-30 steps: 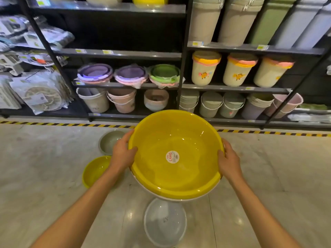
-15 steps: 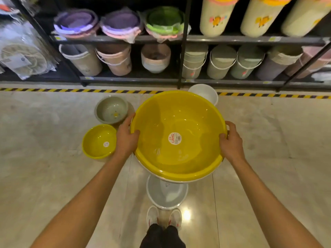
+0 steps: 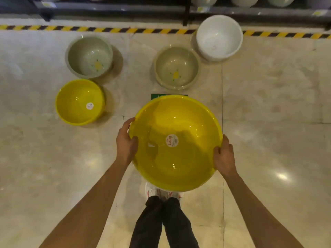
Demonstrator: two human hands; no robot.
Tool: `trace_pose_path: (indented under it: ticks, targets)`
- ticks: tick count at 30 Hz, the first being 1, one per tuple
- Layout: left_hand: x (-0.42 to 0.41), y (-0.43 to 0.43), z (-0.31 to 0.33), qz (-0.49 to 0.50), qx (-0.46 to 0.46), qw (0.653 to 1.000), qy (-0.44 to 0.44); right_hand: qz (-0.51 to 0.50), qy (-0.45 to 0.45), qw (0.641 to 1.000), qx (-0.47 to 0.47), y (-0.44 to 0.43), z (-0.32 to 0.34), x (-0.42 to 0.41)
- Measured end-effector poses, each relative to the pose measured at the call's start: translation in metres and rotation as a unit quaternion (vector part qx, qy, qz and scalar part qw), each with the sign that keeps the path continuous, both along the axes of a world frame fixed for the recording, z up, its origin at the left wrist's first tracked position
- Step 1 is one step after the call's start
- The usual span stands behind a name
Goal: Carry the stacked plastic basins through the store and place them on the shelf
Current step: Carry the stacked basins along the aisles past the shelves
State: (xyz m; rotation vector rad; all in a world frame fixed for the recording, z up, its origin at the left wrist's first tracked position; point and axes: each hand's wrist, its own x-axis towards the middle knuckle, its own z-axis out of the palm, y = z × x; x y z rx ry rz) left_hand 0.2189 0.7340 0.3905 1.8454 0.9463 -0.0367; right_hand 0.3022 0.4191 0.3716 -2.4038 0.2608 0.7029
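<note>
I hold a large yellow plastic basin [image 3: 176, 154] with a round white label inside, level above the floor in front of my feet. My left hand [image 3: 126, 143] grips its left rim, thumb over the edge. My right hand [image 3: 224, 156] grips the right rim. From above, only the top yellow basin shows; anything stacked under it is hidden. The shelf [image 3: 114, 7] runs along the top edge of the view, only its bottom rail visible.
On the tiled floor lie a small yellow basin [image 3: 79, 102], two grey-green basins [image 3: 89, 57] [image 3: 177, 67] and a white basin [image 3: 219, 37]. A yellow-black hazard stripe [image 3: 107, 29] marks the shelf's foot. A green patch [image 3: 169, 96] peeks out beyond the held basin.
My view has tilted down from the shelves to the floor. The held basin now hangs lower and nearer my feet, and the pale basin on the floor beneath it is now hidden.
</note>
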Motion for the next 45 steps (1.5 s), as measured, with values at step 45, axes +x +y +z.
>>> trace_pose_path:
  ticks: [45]
  targets:
    - [-0.03, 0.044, -0.185, -0.06, -0.061, 0.996, 0.006, -0.082, 0.011, 0.982, 0.172, 0.014, -0.164, -0.009]
